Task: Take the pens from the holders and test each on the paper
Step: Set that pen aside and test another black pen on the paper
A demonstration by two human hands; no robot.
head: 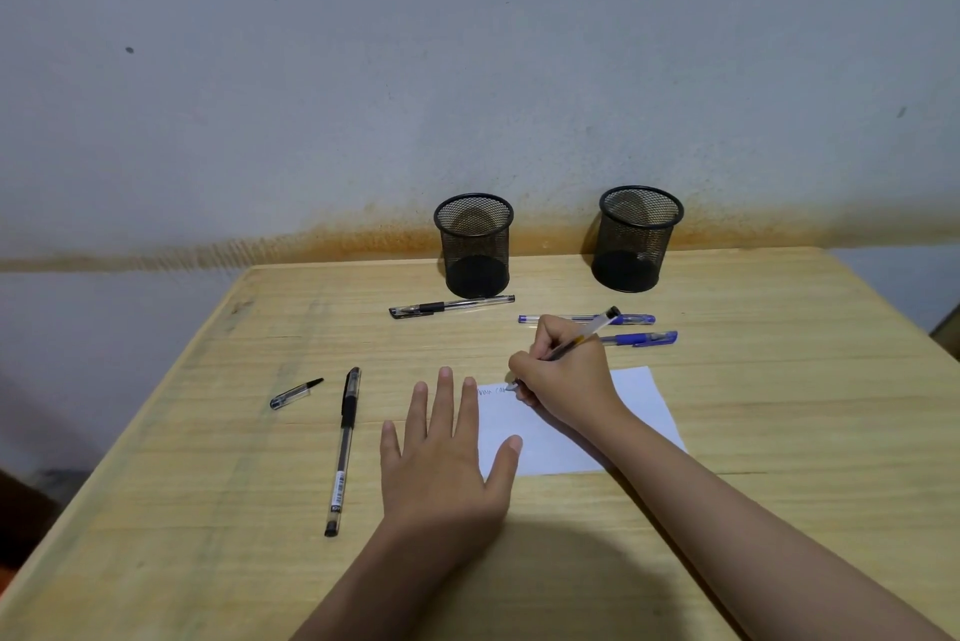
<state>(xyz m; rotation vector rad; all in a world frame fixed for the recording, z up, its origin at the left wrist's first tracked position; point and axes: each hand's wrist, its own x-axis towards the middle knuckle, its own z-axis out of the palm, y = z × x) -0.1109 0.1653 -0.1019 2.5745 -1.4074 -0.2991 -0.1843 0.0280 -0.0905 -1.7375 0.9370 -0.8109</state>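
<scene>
The right hand (563, 380) is writing, fingers pinching a pen (584, 340) tip-down on the paper (639, 406), while the left hand (441, 463) is lying flat, fingers spread, pinning the sheet's edge to the counter (727, 510) so it is not sliding; both holders (474, 245) are looking empty.

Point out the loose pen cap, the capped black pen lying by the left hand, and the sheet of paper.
Loose clear pen cap with black clip (295, 395): head view, on its middle.
Long capped black gel pen (344, 448): head view, mid-barrel.
White sheet of paper (641, 398): head view, bare part near its right edge.
</scene>
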